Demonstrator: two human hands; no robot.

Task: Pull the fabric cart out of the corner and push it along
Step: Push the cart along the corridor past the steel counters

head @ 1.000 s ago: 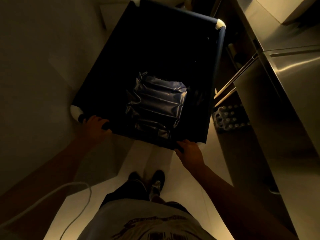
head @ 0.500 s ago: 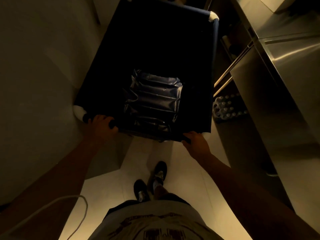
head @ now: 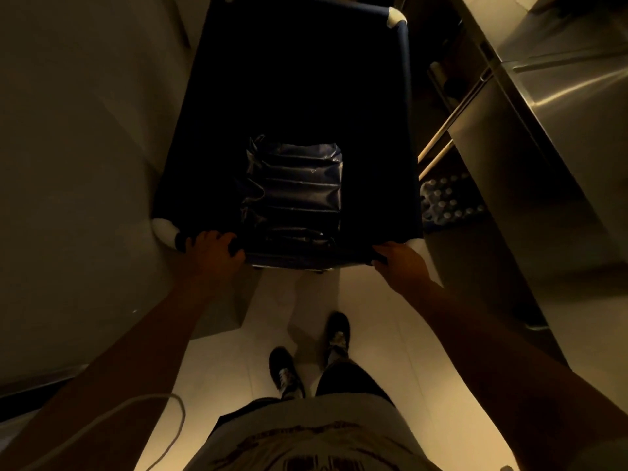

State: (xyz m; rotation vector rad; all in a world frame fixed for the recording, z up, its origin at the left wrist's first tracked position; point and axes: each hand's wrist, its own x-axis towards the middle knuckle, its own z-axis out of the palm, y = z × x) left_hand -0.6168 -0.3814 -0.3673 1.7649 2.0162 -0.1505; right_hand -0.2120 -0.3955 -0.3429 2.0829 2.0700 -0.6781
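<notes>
Directly ahead stands the fabric cart [head: 289, 79], a deep rectangular bin of dark blue cloth with rounded white corner caps, between a plain wall [head: 85, 147] and a brushed steel cabinet [head: 560, 137]; a glossy, ribbed dark bag [head: 295, 185] lies inside near its near edge. The left hand [head: 212, 254] curls its fingers over the near rail beside the left corner cap, and the right hand [head: 402, 263] grips that same rail at the right corner.

Both arms outstretched, left hand [head: 211, 252] and right hand [head: 400, 263] each in a curled grip.
</notes>
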